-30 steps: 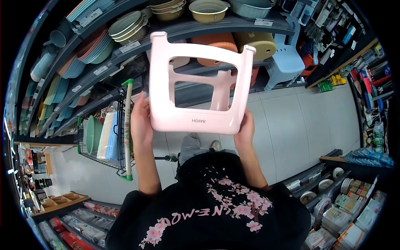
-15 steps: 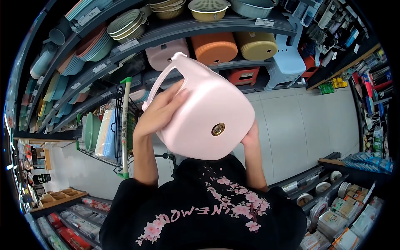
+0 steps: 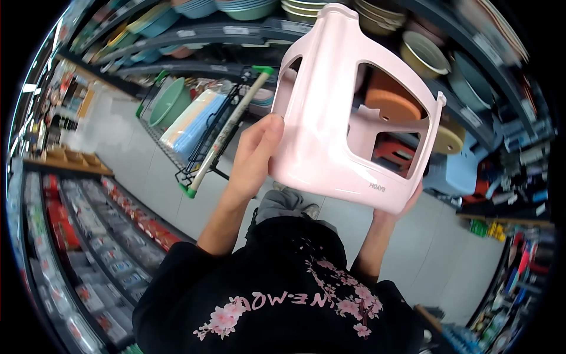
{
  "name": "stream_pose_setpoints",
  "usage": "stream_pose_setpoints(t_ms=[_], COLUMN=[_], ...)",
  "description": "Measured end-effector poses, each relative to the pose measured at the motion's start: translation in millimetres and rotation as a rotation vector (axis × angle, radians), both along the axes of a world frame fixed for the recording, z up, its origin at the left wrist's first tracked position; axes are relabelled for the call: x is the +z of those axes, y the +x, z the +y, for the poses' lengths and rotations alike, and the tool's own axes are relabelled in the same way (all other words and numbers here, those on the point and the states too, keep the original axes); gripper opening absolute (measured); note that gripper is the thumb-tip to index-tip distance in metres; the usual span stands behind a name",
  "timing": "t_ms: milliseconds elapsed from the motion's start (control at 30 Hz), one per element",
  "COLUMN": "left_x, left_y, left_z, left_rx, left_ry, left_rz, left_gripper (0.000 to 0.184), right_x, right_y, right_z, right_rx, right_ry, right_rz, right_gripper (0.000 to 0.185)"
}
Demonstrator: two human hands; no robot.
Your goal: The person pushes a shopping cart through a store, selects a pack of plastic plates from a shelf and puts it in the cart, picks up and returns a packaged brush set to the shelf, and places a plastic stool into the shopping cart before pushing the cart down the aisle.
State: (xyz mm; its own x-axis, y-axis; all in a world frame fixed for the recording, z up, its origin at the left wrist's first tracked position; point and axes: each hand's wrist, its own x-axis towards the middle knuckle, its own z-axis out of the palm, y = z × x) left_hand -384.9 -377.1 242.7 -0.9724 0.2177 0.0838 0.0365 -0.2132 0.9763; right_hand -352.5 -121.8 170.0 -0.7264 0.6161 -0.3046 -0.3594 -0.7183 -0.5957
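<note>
A pale pink plastic stool [image 3: 318, 135] is held up in front of my chest, turned over so its legs point up and away. Its side openings face me, and small lettering shows near the lower edge. My left hand [image 3: 254, 152] grips the stool's left side, thumb on the outer surface. On the lower right, my right hand [image 3: 401, 206] is closed around the stool's edge, its fingers mostly hidden behind it. Beyond the openings, an orange stool [image 3: 392, 97] shows on the shelf.
A shopping cart [image 3: 206, 159] with a green basin [image 3: 171, 101] and striped packs stands to the left. Ahead, shelves [image 3: 236, 29] hold basins and colanders. A blue chair [image 3: 457, 171] is at the right. Packaged goods [image 3: 106, 236] line the lower-left shelf.
The stool has been tipped and raised to the right, so its side and legs now show instead of its seat top. The view has turned, with the cart appearing nearer the middle.
</note>
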Motion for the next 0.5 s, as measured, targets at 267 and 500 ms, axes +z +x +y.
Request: stream_pose_setpoints(t_ms=[267, 500], left_x=[-6.4, -31.0], left_y=[18.8, 32.3], left_z=[-73.7, -117.1], left_rx=[0.607, 0.954], left_ry=[0.067, 0.075], left_rz=[0.116, 0.204], left_gripper=[0.048, 0.051], right_x=[-19.4, 16.4], right_y=[-78.2, -120.0], right_z=[-54.4, -116.1], right_rx=[0.621, 0.786], right_ry=[0.301, 0.674], right_rz=[0.423, 0.261], right_gripper=[0.037, 0.045])
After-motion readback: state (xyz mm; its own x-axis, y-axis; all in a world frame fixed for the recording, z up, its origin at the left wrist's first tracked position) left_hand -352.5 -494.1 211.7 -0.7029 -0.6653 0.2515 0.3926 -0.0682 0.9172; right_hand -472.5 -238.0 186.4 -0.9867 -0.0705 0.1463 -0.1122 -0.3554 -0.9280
